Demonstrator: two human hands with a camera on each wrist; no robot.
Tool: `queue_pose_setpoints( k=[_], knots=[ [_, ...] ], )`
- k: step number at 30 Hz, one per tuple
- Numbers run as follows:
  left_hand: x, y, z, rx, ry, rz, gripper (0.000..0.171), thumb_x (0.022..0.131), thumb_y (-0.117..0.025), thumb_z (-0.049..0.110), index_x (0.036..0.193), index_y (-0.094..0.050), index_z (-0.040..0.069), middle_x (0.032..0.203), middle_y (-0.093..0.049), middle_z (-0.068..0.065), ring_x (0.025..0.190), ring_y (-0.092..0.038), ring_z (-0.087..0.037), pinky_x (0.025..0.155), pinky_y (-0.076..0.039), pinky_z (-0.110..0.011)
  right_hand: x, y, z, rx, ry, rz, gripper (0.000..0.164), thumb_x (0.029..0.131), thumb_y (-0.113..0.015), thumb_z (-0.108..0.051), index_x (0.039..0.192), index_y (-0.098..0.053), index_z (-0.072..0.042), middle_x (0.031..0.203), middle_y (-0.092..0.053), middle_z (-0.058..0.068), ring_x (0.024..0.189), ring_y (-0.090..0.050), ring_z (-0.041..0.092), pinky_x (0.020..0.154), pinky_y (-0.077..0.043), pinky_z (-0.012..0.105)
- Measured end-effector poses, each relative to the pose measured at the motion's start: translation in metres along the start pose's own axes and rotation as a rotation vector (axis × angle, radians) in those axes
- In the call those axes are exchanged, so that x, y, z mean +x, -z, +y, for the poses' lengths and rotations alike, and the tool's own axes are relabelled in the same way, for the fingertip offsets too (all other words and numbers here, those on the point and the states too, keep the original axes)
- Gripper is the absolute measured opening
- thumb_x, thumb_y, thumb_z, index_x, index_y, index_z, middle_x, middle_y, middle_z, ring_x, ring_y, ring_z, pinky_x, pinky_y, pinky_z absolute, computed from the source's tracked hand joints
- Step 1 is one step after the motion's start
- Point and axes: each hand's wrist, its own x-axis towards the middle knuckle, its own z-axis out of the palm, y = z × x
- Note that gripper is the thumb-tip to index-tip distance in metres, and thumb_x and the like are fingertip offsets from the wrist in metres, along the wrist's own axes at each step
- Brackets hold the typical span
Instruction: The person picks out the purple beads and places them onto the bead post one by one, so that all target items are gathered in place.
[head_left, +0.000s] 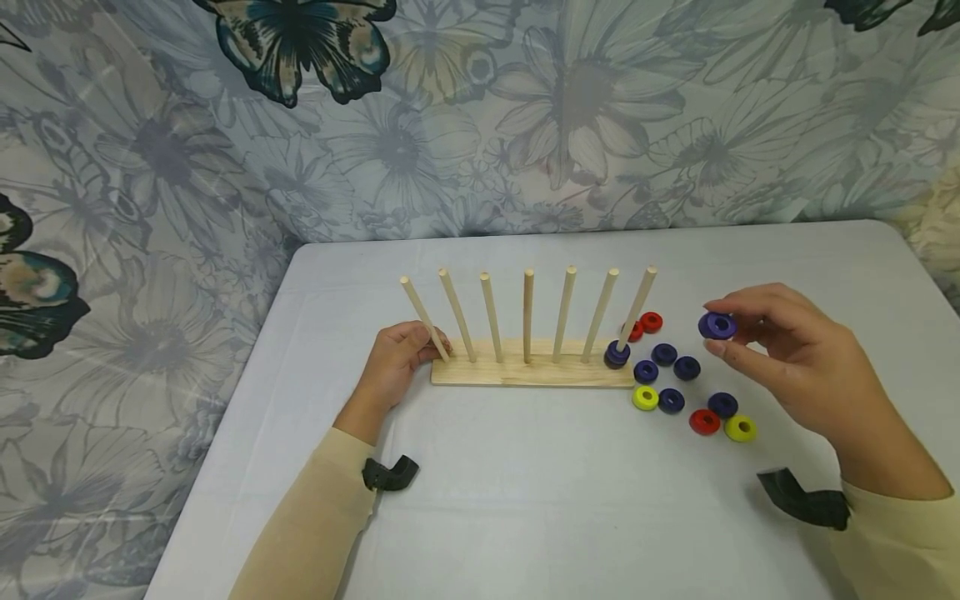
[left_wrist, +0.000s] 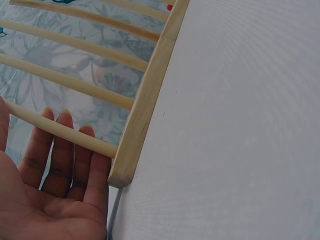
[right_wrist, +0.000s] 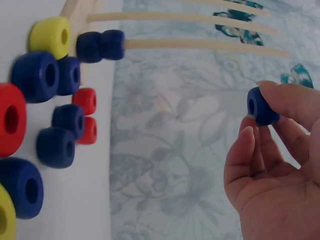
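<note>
A light wooden peg rack [head_left: 495,375] stands on the table, with a row of several upright pegs. At its left end my left hand [head_left: 396,354] holds it by the leftmost peg. In the left wrist view the fingers [left_wrist: 62,160] reach behind that peg [left_wrist: 75,135], and the thumb is mostly cut off. My right hand [head_left: 802,358] pinches a blue bead [right_wrist: 262,107] between thumb and fingertips, raised to the right of the rack. Two blue beads [right_wrist: 100,46] are threaded on the rightmost peg, low against the base.
Loose blue beads [head_left: 686,367], red beads [head_left: 704,422] and yellow beads [head_left: 741,428] lie scattered right of the rack. The table [head_left: 525,500] has a white cover. Behind it hangs a floral cloth [head_left: 585,125] with butterflies.
</note>
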Motion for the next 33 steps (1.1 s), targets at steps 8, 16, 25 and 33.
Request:
queue_pose_setpoints(
  k=[8, 16, 25, 33],
  knots=[
    [0.000, -0.003, 0.003, 0.024, 0.013, 0.024, 0.060, 0.096, -0.079, 0.054, 0.097, -0.076, -0.006, 0.099, -0.076, -0.008, 0.097, -0.074, -0.018, 0.088, -0.062, -0.032, 0.010, -0.004, -0.011, 0.139, 0.042, 0.023, 0.036, 0.095, -0.083, 0.004, 0.123, -0.067, 0.020, 0.117, -0.067, 0.013, 0.100, -0.070, 0.015, 0.090, -0.055, 0.014],
    [0.000, -0.003, 0.002, 0.017, 0.012, 0.028, 0.060, 0.095, -0.080, 0.054, 0.096, -0.077, -0.005, 0.098, -0.076, -0.008, 0.096, -0.074, -0.018, 0.088, -0.062, -0.032, 0.027, -0.010, -0.021, 0.340, 0.134, 0.044, 0.061, 0.095, -0.087, -0.026, 0.119, -0.064, 0.026, 0.116, -0.067, 0.018, 0.102, -0.069, 0.020, 0.091, -0.056, 0.018],
    [-0.001, -0.002, 0.002, 0.012, 0.003, 0.017, 0.056, 0.096, -0.080, 0.054, 0.096, -0.078, -0.002, 0.099, -0.076, -0.009, 0.097, -0.073, -0.019, 0.088, -0.062, -0.033, 0.040, -0.017, -0.037, 0.362, 0.167, 0.060, 0.058, 0.096, -0.088, -0.023, 0.117, -0.065, 0.026, 0.115, -0.066, 0.018, 0.101, -0.067, 0.022, 0.092, -0.056, 0.019],
    [-0.001, -0.003, 0.003, 0.009, 0.011, 0.014, 0.055, 0.096, -0.079, 0.055, 0.097, -0.079, 0.000, 0.099, -0.076, -0.009, 0.098, -0.073, -0.019, 0.088, -0.062, -0.032, 0.051, -0.024, -0.049, 0.458, 0.235, 0.072, 0.047, 0.096, -0.088, -0.013, 0.116, -0.067, 0.024, 0.112, -0.065, 0.026, 0.101, -0.066, 0.023, 0.091, -0.057, 0.020]
  ],
)
